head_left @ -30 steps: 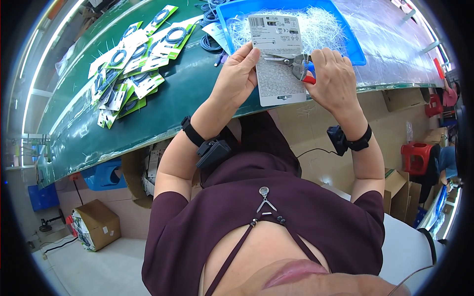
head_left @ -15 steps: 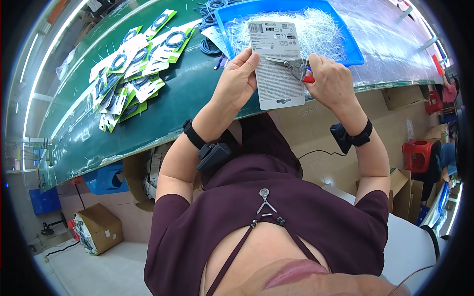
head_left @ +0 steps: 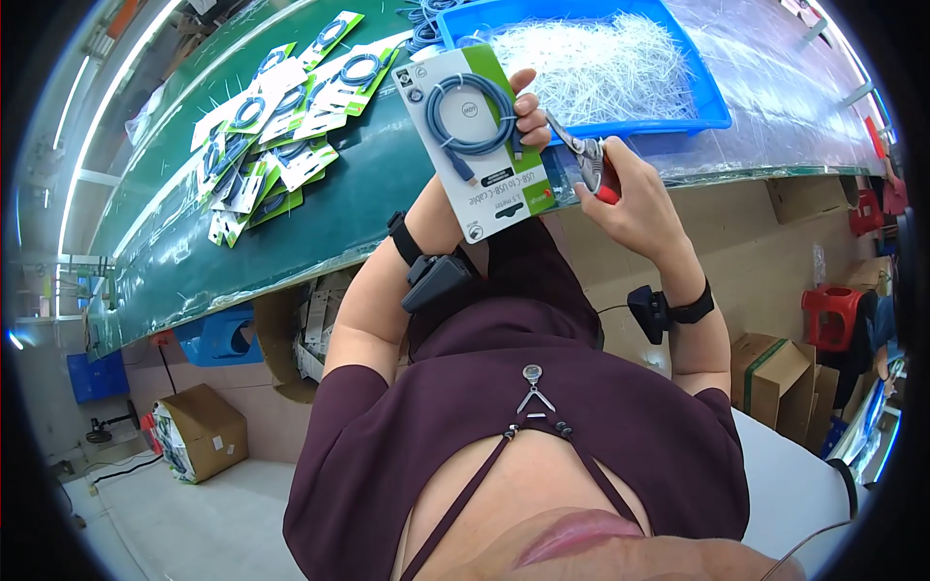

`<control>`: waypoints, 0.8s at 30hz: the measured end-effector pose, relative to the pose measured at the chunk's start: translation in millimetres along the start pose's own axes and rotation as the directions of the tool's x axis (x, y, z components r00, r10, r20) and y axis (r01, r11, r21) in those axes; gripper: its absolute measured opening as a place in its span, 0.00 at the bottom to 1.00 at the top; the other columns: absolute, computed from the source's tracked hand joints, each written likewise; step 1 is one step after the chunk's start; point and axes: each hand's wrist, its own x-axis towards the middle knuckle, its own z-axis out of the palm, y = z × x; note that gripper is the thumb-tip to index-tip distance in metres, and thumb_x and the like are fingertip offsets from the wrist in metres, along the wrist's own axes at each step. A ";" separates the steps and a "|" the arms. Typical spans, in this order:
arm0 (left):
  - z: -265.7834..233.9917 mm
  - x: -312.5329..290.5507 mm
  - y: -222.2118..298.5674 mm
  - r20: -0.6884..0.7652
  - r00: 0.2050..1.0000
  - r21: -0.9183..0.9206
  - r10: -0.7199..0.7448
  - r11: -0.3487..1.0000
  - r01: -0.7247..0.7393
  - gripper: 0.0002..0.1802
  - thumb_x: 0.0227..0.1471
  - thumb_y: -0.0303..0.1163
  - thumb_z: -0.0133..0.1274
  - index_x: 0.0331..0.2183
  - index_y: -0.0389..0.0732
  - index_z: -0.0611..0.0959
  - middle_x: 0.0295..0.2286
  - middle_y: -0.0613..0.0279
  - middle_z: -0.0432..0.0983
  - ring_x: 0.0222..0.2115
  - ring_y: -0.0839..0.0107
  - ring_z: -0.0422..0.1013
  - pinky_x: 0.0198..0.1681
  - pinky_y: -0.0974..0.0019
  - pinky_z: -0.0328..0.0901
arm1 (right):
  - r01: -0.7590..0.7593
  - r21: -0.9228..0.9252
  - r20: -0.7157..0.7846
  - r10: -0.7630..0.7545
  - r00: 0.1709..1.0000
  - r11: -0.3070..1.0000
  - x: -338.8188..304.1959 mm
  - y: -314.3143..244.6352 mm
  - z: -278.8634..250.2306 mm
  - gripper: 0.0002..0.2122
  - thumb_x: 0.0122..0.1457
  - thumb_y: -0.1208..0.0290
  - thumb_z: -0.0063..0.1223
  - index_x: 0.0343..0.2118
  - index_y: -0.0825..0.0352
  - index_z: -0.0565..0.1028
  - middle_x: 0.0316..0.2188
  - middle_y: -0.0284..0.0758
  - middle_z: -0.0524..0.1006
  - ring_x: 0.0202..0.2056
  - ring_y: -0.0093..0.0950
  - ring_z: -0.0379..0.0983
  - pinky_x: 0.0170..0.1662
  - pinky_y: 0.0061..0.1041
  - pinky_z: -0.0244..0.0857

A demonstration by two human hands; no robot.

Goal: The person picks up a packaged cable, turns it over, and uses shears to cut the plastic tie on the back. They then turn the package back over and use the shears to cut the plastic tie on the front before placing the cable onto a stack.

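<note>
My left hand (head_left: 528,111) grips a cable card (head_left: 460,184) from behind, its fingertips curling over the right edge. The card is white and green, tilted, with its front showing and its hang hole toward me. A coiled blue-grey cable (head_left: 439,124) is tied to it with small clear ties. In my right hand (head_left: 635,198) is a pair of red-handled snips (head_left: 586,153), closed in by my fingers. Their metal blades point up and left, beside the card's right edge and near the blue tray. My left palm is hidden behind the card.
A blue tray (head_left: 712,107) heaped with thin clear plastic strips (head_left: 610,73) stands beyond my hands. Many carded cables (head_left: 281,121) lie piled on the green table (head_left: 378,184) to the left. Loose cables (head_left: 423,24) sit behind. A red stool (head_left: 828,315) and cardboard boxes (head_left: 775,373) are at right.
The card has been turned over from its printed back to its cable side and shifted left. The snips have come away from the card's face to its right side.
</note>
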 end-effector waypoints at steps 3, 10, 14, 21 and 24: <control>-5.2 0.6 4.1 0.082 0.996 0.066 0.040 0.997 -0.046 0.29 0.55 0.46 0.49 0.51 0.35 0.70 0.33 0.59 0.72 0.32 0.69 0.66 0.36 0.67 0.62 | 0.012 -0.068 0.003 -0.012 1.000 0.998 -1.7 -0.5 5.5 0.13 0.49 0.71 0.57 0.29 0.68 0.63 0.20 0.39 0.64 0.21 0.34 0.58 0.28 0.27 0.59; -4.8 -1.9 6.7 0.012 1.000 0.295 0.011 0.956 -0.014 0.27 0.56 0.46 0.48 0.47 0.33 0.72 0.30 0.59 0.72 0.32 0.69 0.66 0.34 0.67 0.63 | 0.023 -0.213 -0.035 -0.031 0.999 0.977 7.0 -15.9 7.7 0.14 0.44 0.71 0.58 0.30 0.68 0.64 0.22 0.42 0.68 0.26 0.41 0.67 0.30 0.35 0.62; 3.5 -5.2 3.8 -0.109 0.993 0.401 0.036 0.916 0.011 0.24 0.56 0.44 0.47 0.45 0.32 0.73 0.28 0.60 0.72 0.29 0.69 0.67 0.32 0.67 0.63 | 0.092 -0.425 -0.180 -0.184 0.966 0.901 18.1 -25.5 7.1 0.15 0.41 0.71 0.58 0.30 0.68 0.65 0.25 0.43 0.71 0.30 0.44 0.70 0.32 0.38 0.64; 12.5 -1.1 1.5 -0.136 0.979 0.566 0.153 0.823 -0.050 0.22 0.56 0.40 0.49 0.43 0.30 0.73 0.26 0.62 0.72 0.24 0.72 0.68 0.27 0.71 0.63 | 0.109 -0.366 -0.098 -0.155 0.983 0.924 17.8 -34.8 2.0 0.15 0.41 0.71 0.58 0.31 0.68 0.66 0.28 0.43 0.73 0.32 0.44 0.72 0.34 0.37 0.65; 16.4 1.8 0.0 -0.175 0.962 0.638 0.211 0.768 -0.053 0.21 0.55 0.39 0.50 0.42 0.30 0.73 0.26 0.63 0.73 0.24 0.75 0.68 0.25 0.74 0.63 | 0.097 -0.386 -0.103 -0.148 0.984 0.917 20.8 -36.3 1.2 0.15 0.40 0.71 0.58 0.31 0.68 0.66 0.28 0.43 0.73 0.32 0.44 0.72 0.34 0.37 0.65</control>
